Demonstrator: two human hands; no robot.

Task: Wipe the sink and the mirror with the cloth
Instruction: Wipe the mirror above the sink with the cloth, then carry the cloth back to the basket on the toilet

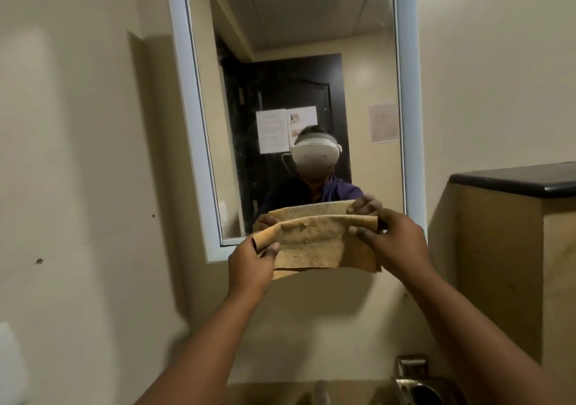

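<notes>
Both hands' fingers [270, 250] pinch the cloth [314, 242] stretched between them.

Dark ledge top [517, 180] on tan cabinet, right of mirror [296, 61]

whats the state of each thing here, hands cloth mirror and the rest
tan rectangular cloth: stretched flat between both hands, top edge folded over, off the glass
left hand: pinching the cloth's left end
right hand: pinching the cloth's right end
white-framed wall mirror: hung upright, glass not yet touched
metal holder: mounted low on the wall, contents unclear
</notes>
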